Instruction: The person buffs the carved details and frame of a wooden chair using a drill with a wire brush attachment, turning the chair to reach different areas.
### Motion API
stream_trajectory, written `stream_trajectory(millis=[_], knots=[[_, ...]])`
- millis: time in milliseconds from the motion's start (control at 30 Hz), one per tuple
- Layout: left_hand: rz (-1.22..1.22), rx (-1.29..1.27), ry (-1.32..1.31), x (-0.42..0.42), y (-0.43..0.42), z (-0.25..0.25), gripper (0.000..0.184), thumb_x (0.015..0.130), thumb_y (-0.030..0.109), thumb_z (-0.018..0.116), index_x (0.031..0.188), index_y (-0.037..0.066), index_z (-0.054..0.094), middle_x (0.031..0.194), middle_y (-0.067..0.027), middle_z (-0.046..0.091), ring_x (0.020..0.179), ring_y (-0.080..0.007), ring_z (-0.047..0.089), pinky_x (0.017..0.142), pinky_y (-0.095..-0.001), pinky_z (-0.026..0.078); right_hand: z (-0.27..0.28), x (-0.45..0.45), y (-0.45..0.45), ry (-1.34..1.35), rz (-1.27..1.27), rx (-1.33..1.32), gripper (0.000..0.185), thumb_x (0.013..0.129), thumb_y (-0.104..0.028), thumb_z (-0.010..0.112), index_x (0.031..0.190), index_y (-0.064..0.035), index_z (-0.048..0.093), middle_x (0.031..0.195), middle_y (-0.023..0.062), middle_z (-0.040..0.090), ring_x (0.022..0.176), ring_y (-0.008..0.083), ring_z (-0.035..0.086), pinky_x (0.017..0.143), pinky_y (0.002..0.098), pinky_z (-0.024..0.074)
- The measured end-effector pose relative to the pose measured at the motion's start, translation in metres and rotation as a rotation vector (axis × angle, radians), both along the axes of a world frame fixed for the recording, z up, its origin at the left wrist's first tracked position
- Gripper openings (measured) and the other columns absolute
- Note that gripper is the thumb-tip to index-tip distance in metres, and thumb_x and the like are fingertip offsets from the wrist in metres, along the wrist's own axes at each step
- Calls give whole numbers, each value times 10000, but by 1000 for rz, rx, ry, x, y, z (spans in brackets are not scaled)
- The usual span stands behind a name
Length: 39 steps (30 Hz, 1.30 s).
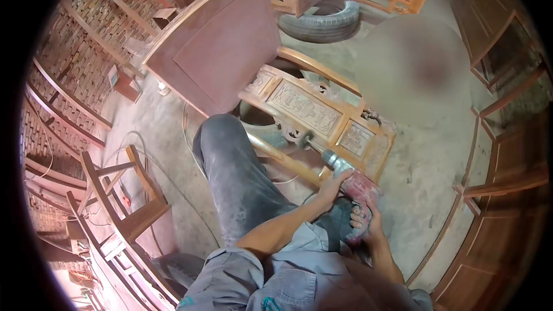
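Note:
A dusty red power drill [362,186] with a silver chuck lies across my lap, pointing up and left. My right hand [364,222] wraps round its handle. Nearer the chuck, my left hand [333,189] grips the drill's body, its fingers partly hidden. On the drill's shaft sits a small round sanding head [304,140], at the edge of a carved wooden chair back [305,106]; whether they touch I cannot tell. The chair lies tipped over, its broad seat [222,46] standing up on edge beside my knee.
A black tyre [322,24] lies at the back under another chair part. Wooden chair frames [129,196] stand at the left, with a cable on the concrete floor. Wooden panels [489,219] line the right side. A brick wall [86,29] rises at the far left.

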<state>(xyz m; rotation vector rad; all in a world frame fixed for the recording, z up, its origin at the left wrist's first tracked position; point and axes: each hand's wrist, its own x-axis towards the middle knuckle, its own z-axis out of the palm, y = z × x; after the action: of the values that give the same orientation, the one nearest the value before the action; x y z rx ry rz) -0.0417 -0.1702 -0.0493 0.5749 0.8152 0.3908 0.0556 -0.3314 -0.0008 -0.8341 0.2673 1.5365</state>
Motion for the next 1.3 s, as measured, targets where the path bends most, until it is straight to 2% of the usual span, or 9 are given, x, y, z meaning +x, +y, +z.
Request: stream_trajectory(millis=[100,167,400,500,700,867,967,1100,1300], knots=[[-29,-51,-104,-14,17,22,370,964,345,638,1216,74,629,1093,-67,696,960,-190,686,822,-353,565,0,-2,17,24,32,-6,365,976,-436,581,1019,-74,558,706,35,536,543,118,461,433,241,358],[8,-98,-134,-12,16,40,334,971,281,644,1193,32,637,1059,-67,707,924,-166,700,783,-315,575,10,-5,24,-34,30,-21,380,971,-439,589,1007,-63,551,685,19,515,526,101,440,415,226,333],[-146,-145,-213,50,-24,37,314,925,211,729,1171,33,650,1042,-61,706,908,-150,687,735,-298,564,20,54,-38,-105,-61,-94,372,969,-444,586,1056,-83,573,657,17,521,483,93,436,381,220,330],[-225,-124,-156,70,-31,33,348,951,261,689,1238,71,639,1117,-54,693,983,-160,675,857,-324,556,24,67,-47,-125,-91,-119,392,952,-465,608,1055,-87,575,656,14,523,478,98,439,377,226,340],[-284,-160,-154,100,-12,18,347,976,330,643,1245,111,625,1077,-15,693,1003,-137,662,879,-334,538,18,97,-24,-144,-90,-120,363,945,-443,630,1031,-96,569,659,16,525,482,109,450,379,233,351],[-228,-173,-213,135,7,19,316,969,304,653,1220,113,631,1027,-34,702,930,-159,688,809,-335,557,21,116,-3,-204,-132,-92,378,932,-457,658,992,-93,578,665,4,523,482,88,446,377,209,339],[-255,-207,-238,152,13,5,315,964,305,659,1209,108,636,1002,-38,706,910,-166,691,803,-337,556,19,122,2,-232,-169,-105,365,970,-443,594,1014,-81,583,684,23,563,502,107,480,388,232,366],[-243,-193,-92,131,2,26,303,957,290,667,1215,133,640,1084,-11,689,994,-151,658,859,-337,532,20,130,-11,-140,-77,-107,349,974,-434,587,1019,-89,583,689,33,568,496,109,458,390,235,350],[-132,-228,-114,114,-14,25,299,949,294,680,1214,162,640,1118,10,677,1052,-132,630,928,-352,484,12,135,-17,-204,50,-140,440,925,-504,635,969,-68,589,671,15,544,471,95,441,369,215,307]])
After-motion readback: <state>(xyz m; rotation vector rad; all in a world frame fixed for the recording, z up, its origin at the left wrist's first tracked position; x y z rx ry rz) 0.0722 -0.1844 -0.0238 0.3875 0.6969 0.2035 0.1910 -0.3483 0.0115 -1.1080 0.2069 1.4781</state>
